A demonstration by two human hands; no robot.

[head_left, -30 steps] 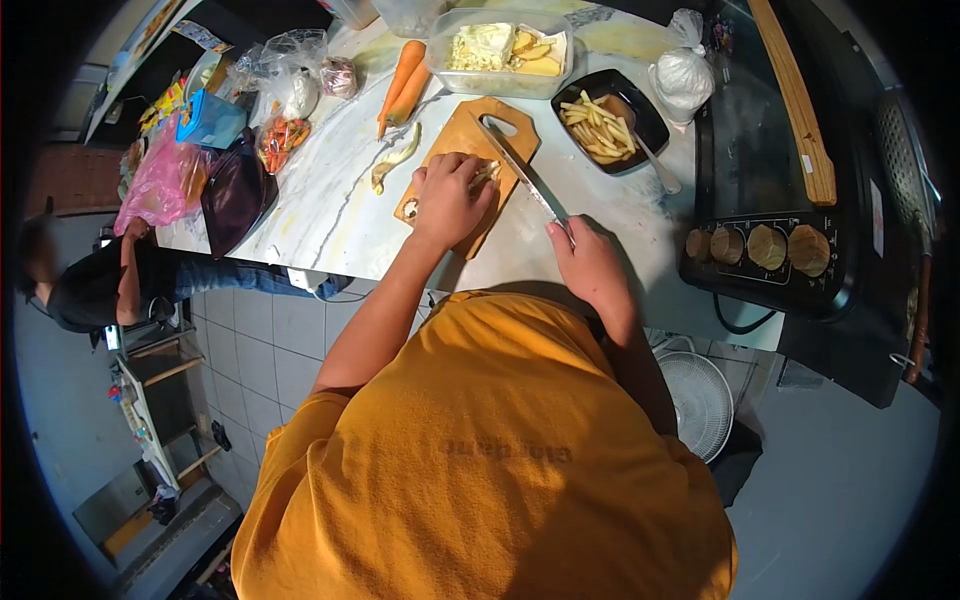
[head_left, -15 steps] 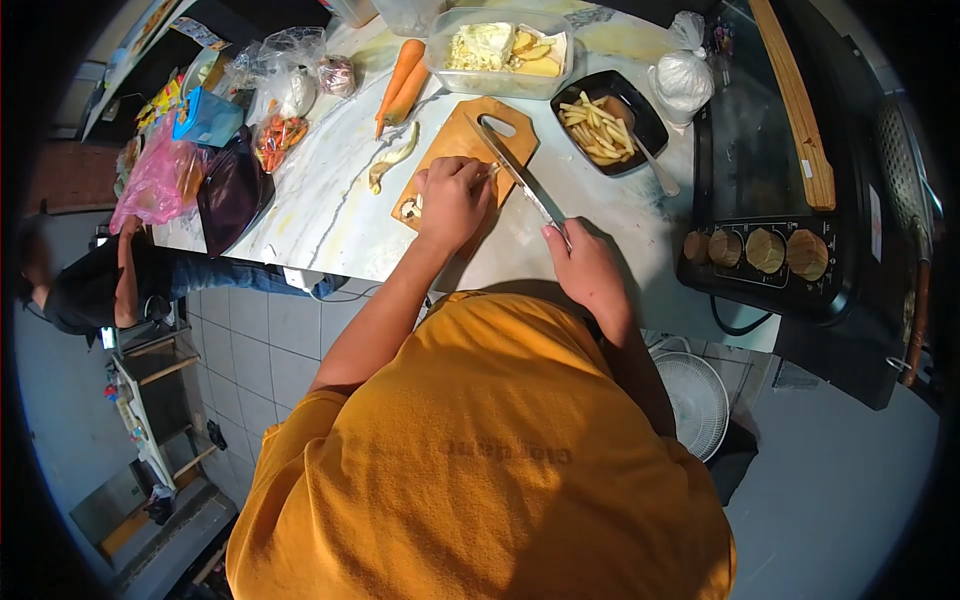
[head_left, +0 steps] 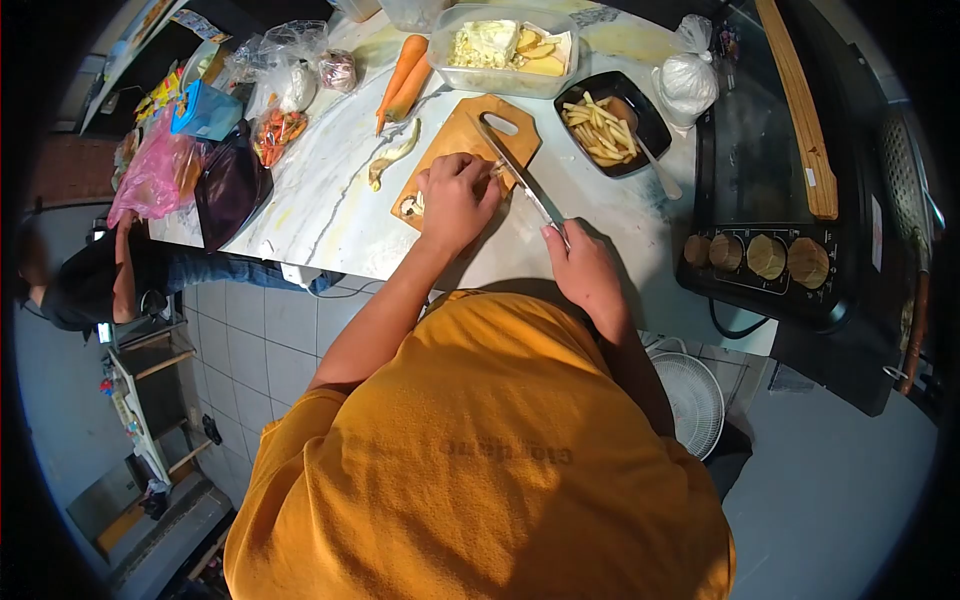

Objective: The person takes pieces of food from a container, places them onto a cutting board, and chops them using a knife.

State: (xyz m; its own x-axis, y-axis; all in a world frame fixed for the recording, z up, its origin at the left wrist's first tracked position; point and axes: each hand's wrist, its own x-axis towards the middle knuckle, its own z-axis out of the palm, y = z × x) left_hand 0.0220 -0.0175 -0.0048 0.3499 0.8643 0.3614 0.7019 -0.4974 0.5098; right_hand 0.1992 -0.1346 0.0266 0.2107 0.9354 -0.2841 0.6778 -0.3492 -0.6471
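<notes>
My right hand (head_left: 588,268) is wrapped round the handle of a long kitchen knife (head_left: 530,187), its blade slanting away to the upper left over the wooden cutting board (head_left: 450,138). My left hand (head_left: 460,203) is closed on the board beside the blade. A small pale piece shows at its fingertips, against the knife, too small to name. Another pale, dark-edged piece (head_left: 412,205) lies at the board's lower left corner, partly hidden by my left hand. Left of the board, a curved pale yellow-green peel-like piece (head_left: 395,155) rests on the marble-patterned table (head_left: 340,190).
Beyond the board are carrots (head_left: 403,78) and a clear tub (head_left: 505,80) of pale food. A black bowl (head_left: 655,130) holds cut strips and a spoon. A black stove (head_left: 760,200) borders the right; bags (head_left: 235,185) and another person (head_left: 85,280) are at left.
My hands and the knife stay in nearly the same place, with only slight movement at the left fingertips and blade. The whole view has shifted a little.
</notes>
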